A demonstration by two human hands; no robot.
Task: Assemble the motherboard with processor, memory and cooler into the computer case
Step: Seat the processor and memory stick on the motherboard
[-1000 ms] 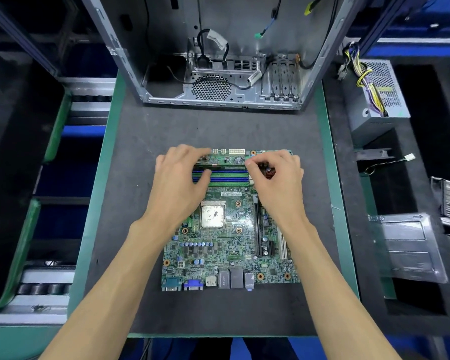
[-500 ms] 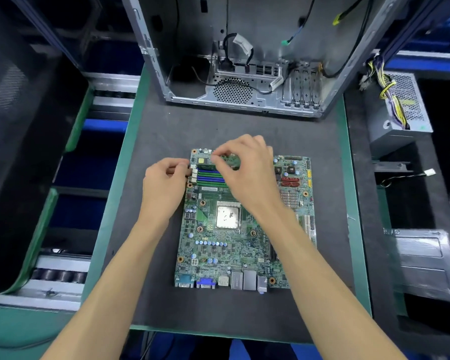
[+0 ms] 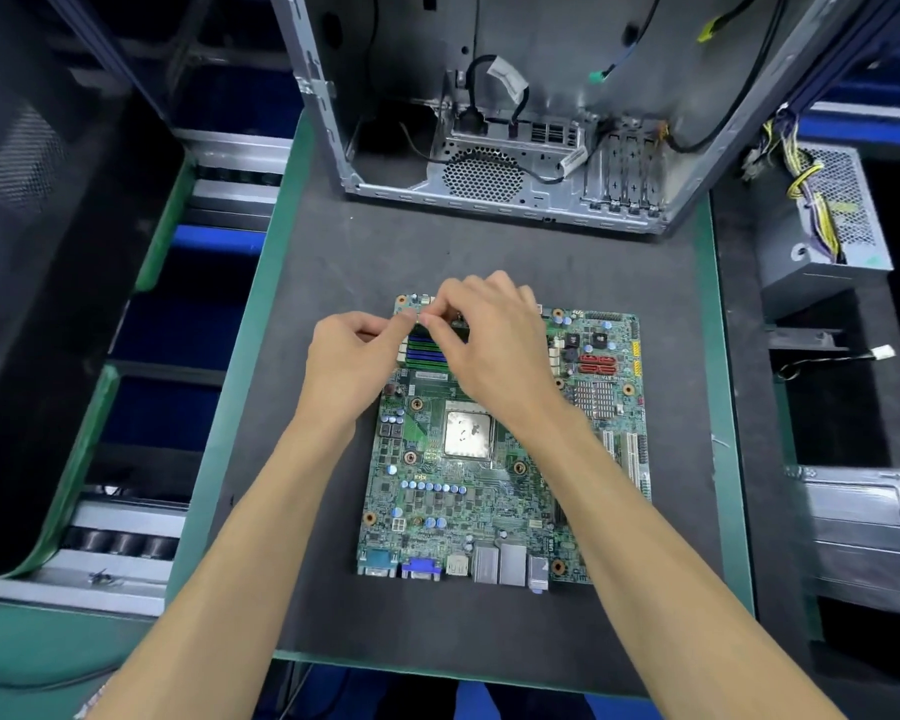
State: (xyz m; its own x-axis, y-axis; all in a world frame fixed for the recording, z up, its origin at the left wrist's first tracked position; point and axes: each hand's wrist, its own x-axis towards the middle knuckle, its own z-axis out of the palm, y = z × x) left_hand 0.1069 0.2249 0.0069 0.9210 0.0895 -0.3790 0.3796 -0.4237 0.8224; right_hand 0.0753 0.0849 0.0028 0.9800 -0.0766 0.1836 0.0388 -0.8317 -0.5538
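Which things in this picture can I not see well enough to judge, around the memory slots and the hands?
- Memory module, head view: the right hand covers most of it, so whether it is seated cannot be told.
- Far ends of the memory slots: hidden under the right hand.
- Left hand fingertips: they meet the right hand's; what they pinch is too small.
- Motherboard print: too small.
- Computer case: top cut off by the edge.

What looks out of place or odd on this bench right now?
Nothing stands out. The motherboard lies flat on the mat, processor seated, with both hands at the memory slots. The computer case stands open behind it.
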